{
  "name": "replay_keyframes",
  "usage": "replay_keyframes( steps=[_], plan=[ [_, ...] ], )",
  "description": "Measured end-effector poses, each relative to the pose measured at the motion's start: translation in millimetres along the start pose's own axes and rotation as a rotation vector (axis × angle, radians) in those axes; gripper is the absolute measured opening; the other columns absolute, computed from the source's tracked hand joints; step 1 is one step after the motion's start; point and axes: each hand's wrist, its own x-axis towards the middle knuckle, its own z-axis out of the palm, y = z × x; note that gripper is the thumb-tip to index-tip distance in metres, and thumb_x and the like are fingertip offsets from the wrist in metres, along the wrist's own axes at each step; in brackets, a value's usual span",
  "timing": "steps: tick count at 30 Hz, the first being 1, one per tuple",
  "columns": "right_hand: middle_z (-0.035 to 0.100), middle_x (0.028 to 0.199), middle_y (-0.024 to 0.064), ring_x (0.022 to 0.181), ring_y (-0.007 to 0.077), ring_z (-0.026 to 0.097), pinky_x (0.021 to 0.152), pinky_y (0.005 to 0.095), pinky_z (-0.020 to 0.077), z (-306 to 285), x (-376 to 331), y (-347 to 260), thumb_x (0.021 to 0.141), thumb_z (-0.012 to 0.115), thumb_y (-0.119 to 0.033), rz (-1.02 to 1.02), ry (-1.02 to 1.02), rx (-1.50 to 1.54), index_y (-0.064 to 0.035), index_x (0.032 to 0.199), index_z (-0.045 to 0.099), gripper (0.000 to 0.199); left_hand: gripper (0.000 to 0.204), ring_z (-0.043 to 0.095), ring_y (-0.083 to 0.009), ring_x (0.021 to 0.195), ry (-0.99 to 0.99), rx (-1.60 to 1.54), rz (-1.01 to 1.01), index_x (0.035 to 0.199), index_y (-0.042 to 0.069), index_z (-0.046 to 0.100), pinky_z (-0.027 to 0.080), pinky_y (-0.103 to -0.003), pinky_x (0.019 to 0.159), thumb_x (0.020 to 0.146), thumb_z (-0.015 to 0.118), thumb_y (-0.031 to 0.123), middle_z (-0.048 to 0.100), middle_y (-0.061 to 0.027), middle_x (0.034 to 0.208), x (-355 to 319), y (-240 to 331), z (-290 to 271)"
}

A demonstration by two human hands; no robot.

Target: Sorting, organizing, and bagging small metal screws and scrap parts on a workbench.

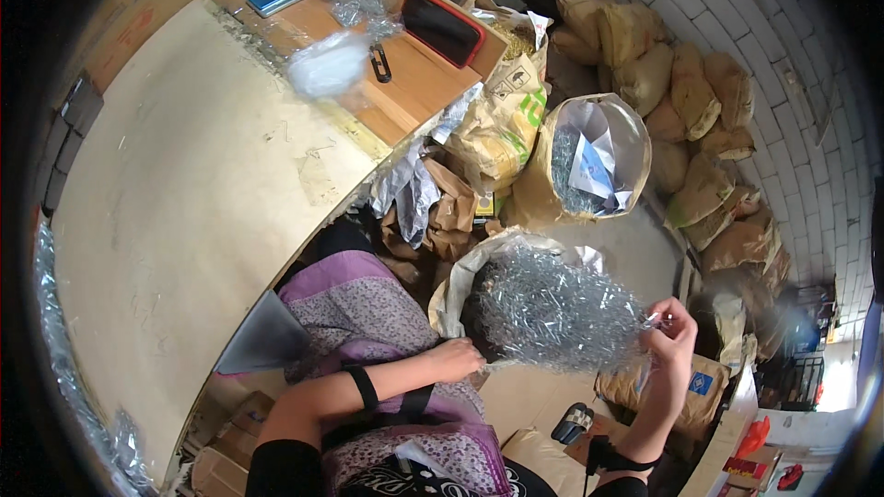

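In front of me stands an open sack with a pale, folded rim. A heap of thin, shiny silver pieces, like small pins, fills its mouth and spreads to the right. My left hand is closed at the sack's near left rim and seems to grip it; its fingertips are partly hidden. At the heap's right edge my right hand is raised, its fingers curled in a pinch. Several shiny pieces show at those fingertips. A purple patterned apron covers my lap.
A pale table takes up the left, with a phone, a white plastic bag and a black clip at its far end. Beyond stands another open sack of silver pieces. Filled sacks line the brick wall.
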Motion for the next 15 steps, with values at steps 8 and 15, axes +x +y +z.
replay_keyframes(
  steps=[8,15],
  plan=[
    [0.046,0.072,-0.0020,0.064,0.0060,0.040,0.057,0.0187,0.0277,-50.4,-6.6,-72.1,0.055,0.052,-0.002,-0.254,-0.020,-0.093,-0.0059,0.074,0.047,0.020,0.026,0.060,-0.0319,0.096,0.036,0.012,0.005,0.099,0.003,0.064,0.045,-0.041,0.090,0.073,0.059,0.005,0.065,-0.0116,0.095,2.1,-2.6,2.2],
    [0.047,0.072,-0.0005,0.061,0.0062,0.041,0.054,0.0183,0.0319,-75.1,-12.5,-136.3,0.059,0.053,-0.006,-0.364,0.003,-0.126,-0.0046,0.081,0.045,0.023,0.016,0.058,-0.0346,0.092,0.417,-0.271,-0.185,0.091,0.003,0.060,0.047,-0.044,0.079,0.075,0.063,0.008,0.060,-0.0154,0.091,-12.1,-8.4,-39.0]
  ],
)
